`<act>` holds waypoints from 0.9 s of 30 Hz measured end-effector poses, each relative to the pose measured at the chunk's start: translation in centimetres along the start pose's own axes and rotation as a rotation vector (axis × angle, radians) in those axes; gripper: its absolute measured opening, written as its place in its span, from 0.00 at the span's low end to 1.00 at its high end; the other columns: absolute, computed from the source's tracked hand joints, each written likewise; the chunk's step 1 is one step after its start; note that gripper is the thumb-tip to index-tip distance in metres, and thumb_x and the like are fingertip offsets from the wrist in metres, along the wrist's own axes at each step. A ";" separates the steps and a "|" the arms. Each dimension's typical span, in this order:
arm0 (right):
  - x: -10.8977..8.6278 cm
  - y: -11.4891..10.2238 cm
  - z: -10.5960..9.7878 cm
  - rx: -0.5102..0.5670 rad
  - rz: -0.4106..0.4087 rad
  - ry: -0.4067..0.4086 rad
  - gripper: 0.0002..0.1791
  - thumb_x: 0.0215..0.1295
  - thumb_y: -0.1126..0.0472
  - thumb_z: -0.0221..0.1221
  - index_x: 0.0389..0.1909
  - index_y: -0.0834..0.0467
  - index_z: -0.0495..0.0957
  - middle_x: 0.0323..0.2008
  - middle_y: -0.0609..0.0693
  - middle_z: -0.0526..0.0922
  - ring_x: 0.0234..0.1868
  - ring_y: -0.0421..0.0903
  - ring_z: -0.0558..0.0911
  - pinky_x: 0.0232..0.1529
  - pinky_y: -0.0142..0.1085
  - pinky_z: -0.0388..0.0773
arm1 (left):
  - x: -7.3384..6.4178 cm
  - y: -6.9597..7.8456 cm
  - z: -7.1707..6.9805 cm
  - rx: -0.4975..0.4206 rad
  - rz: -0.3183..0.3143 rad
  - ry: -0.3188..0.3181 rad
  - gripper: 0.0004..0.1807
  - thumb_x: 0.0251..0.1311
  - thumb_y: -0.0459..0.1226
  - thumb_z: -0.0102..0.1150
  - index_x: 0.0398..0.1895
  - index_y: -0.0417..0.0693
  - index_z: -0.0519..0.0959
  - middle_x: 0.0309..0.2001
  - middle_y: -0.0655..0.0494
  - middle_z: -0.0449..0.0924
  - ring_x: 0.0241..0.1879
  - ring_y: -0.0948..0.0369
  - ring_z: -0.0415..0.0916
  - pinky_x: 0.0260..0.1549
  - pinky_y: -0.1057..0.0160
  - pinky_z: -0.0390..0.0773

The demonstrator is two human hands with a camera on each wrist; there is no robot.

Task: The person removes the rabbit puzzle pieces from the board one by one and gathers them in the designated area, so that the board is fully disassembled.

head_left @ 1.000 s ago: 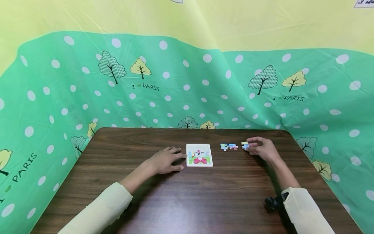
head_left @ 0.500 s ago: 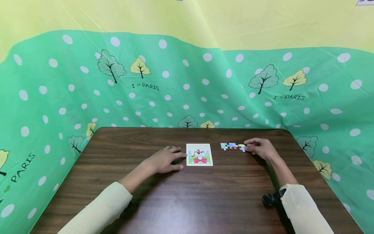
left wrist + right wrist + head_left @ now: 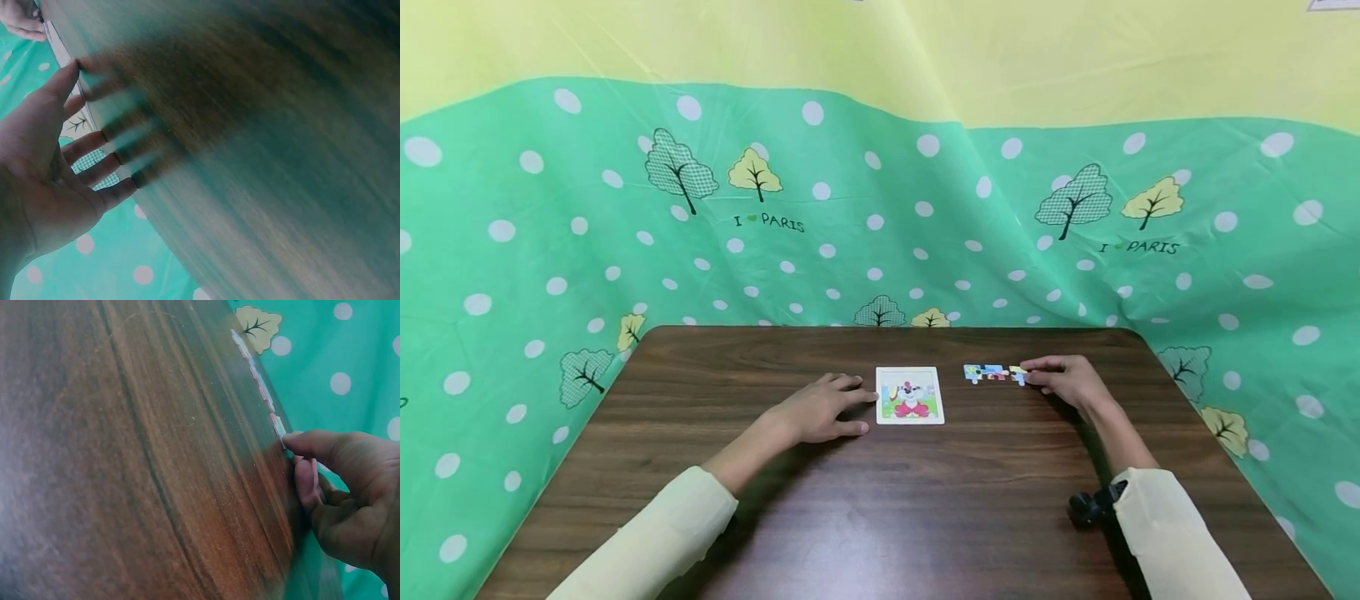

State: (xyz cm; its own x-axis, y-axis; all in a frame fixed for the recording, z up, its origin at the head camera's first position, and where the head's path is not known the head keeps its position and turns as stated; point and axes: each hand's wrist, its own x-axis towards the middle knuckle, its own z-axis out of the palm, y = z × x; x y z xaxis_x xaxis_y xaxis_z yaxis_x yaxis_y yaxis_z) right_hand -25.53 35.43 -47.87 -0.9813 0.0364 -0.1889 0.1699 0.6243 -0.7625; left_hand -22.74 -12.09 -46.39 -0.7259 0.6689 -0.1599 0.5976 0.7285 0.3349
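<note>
Two joined puzzle pieces [image 3: 985,372] lie on the table right of a framed picture puzzle [image 3: 910,396] that shows a red and white cartoon animal. My right hand [image 3: 1067,382] holds a third, yellow and blue puzzle piece [image 3: 1017,374] by its right end, close against that pair. From the right wrist, the row of pieces [image 3: 253,372] appears nearly edge-on, with fingertips of the right hand [image 3: 356,487] at its near end. Whether the tabs interlock is too small to tell. My left hand [image 3: 820,410] rests beside the frame, fingers spread, the index fingertip at its left edge.
The dark wooden table [image 3: 880,517] ends at a back edge just beyond the pieces. A green and yellow printed cloth [image 3: 850,167] hangs behind and around it. A black device [image 3: 1088,508] sits at the right wrist.
The right hand has slid its puzzle piece left, closing the gap to the joined pair. The left hand and the framed puzzle have stayed in place.
</note>
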 end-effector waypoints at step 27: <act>-0.9 -0.2 0.3 0.110 -0.056 0.085 0.26 0.86 0.54 0.64 0.74 0.64 0.81 0.66 0.66 0.84 0.45 0.37 0.85 0.43 0.33 0.91 | -0.1 -0.8 0.4 -0.063 -0.017 0.019 0.33 0.85 0.59 0.57 0.87 0.67 0.72 0.88 0.46 0.65 0.88 0.33 0.57 0.81 0.19 0.59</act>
State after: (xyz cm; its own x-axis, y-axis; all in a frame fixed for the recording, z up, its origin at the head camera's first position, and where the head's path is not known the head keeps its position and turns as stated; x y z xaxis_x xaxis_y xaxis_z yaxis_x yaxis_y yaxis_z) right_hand -24.63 35.03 -47.80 -0.9928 0.0725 -0.0950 0.1191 0.5379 -0.8346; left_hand -23.01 -12.67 -47.07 -0.7427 0.6529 -0.1484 0.5628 0.7289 0.3899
